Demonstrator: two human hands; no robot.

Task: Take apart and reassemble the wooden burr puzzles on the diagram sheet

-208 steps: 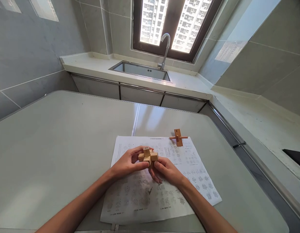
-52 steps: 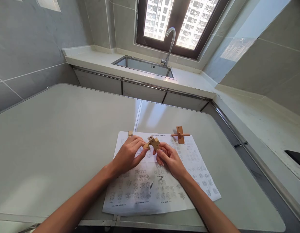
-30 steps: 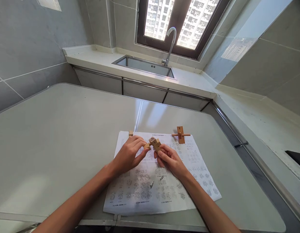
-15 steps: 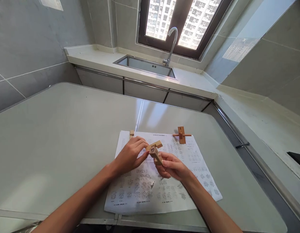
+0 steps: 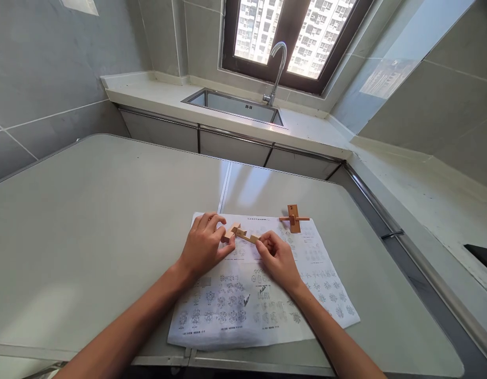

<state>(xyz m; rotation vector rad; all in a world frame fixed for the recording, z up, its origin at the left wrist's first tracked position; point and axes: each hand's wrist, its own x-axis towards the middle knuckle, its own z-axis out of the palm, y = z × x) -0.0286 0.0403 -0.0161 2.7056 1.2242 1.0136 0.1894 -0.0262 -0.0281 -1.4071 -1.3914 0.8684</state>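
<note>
While daylight enters through a window [image 5: 278,68] beyond a sink [image 5: 235,108] and curved tap [image 5: 281,63], two bare hands meet over a printed sheet [image 5: 275,321] on a pale worktop [image 5: 109,221], seen from the head camera. The left hand [image 5: 202,245] grips small wooden blocks [image 5: 231,231] between thumb and fingers; the right hand [image 5: 281,260] pinches the near-right end of a notched block [image 5: 254,239] that reaches toward them. Whether the pieces interlock cannot be told. A brown wooden cross [image 5: 294,223], marked "2", sits at the sheet's far right corner, apart from both hands.
</note>
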